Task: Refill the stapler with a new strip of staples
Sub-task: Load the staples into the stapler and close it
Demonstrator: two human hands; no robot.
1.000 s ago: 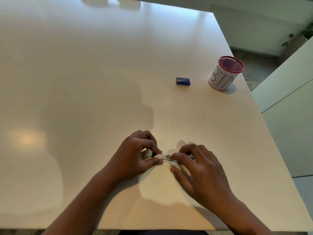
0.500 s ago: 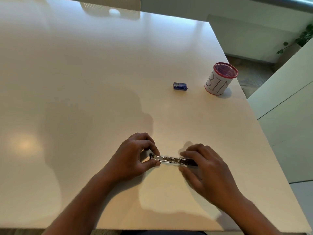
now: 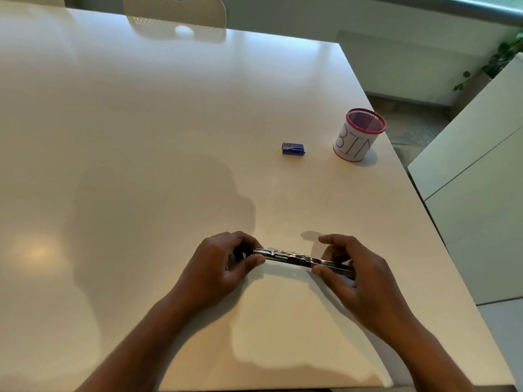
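A slim metal stapler (image 3: 294, 259) lies stretched out lengthwise on the white table (image 3: 141, 165), near the front edge. My left hand (image 3: 223, 264) pinches its left end between thumb and fingers. My right hand (image 3: 356, 275) grips the right, darker end with thumb below and fingers curled over it. The shiny staple channel shows between the two hands. A small blue staple box (image 3: 293, 149) rests farther back on the table, right of centre, away from both hands.
A white mesh cup with a pink rim and the letters BIN (image 3: 358, 134) stands near the table's right edge, beside the blue box. A pale chair back (image 3: 175, 12) is at the far side. White cabinets (image 3: 481, 179) flank the right.
My hands have moved apart and the stapler now spans a longer length between them, with more of the metal channel showing. The view has tilted up slightly.
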